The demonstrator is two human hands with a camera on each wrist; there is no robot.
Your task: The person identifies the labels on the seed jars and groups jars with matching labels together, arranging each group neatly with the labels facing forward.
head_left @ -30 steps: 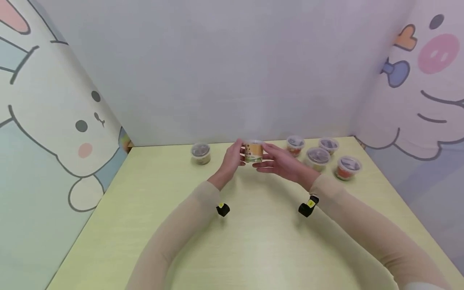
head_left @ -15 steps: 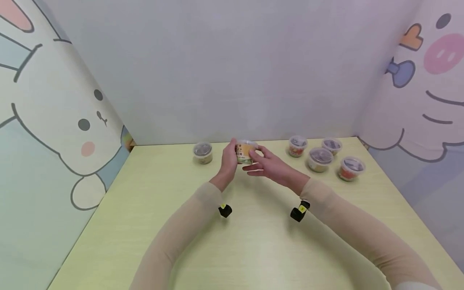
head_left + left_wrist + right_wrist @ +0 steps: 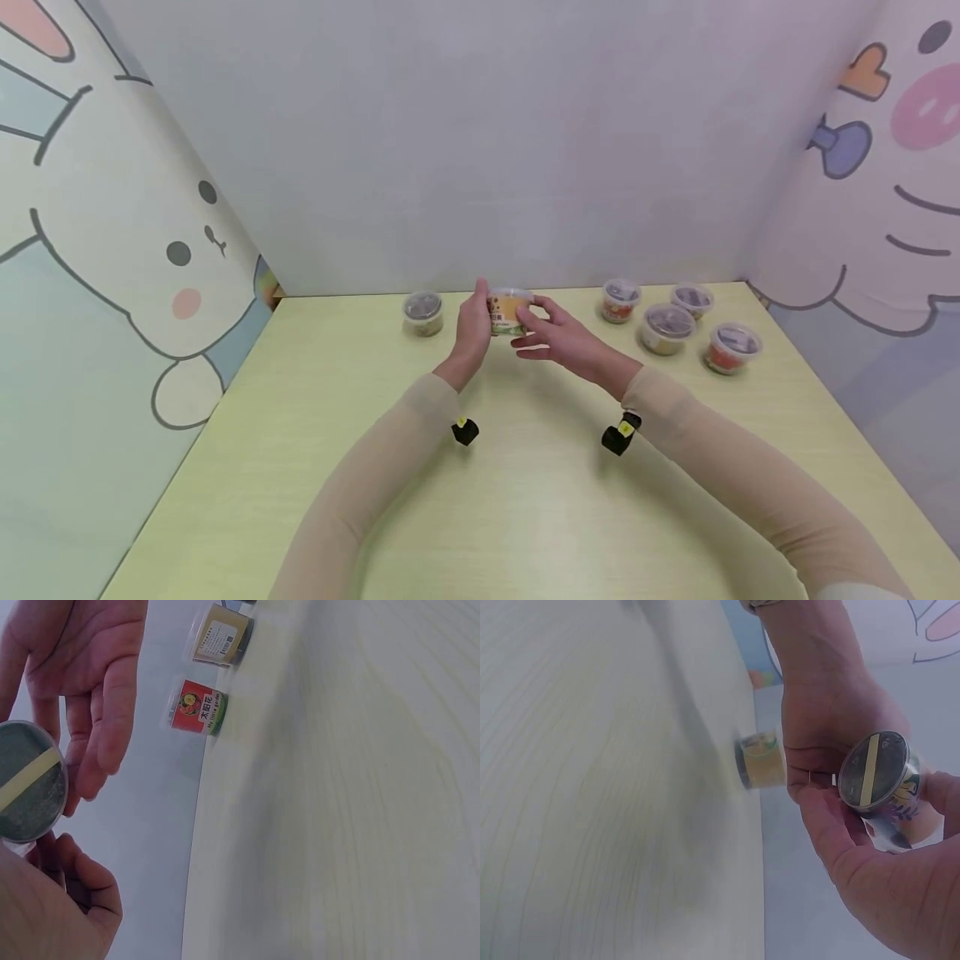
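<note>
A small lidded plastic cup (image 3: pixel 510 310) with an orange label is held above the far middle of the table. My left hand (image 3: pixel 471 327) grips it from the left, thumb up along its side. From the right, my right hand (image 3: pixel 572 342) pinches the cup with thumb and forefinger, its lower fingers reaching out beneath. A pale strip crosses the dark underside of the cup (image 3: pixel 26 784) in the left wrist view. In the right wrist view, printed pictures show on the side of the cup (image 3: pixel 900 806).
One lidded cup (image 3: pixel 423 315) stands left of the hands on the pale yellow table (image 3: pixel 510 500). Several more, including a red-labelled cup (image 3: pixel 731 350) and a wider cup (image 3: pixel 666 331), stand at the back right. A grey wall (image 3: pixel 487 150) rises behind the table.
The cup and my right hand have shifted left. My right fingers have moved further across the cup's front. The cup tilted half a second ago and is now nearly upright.
</note>
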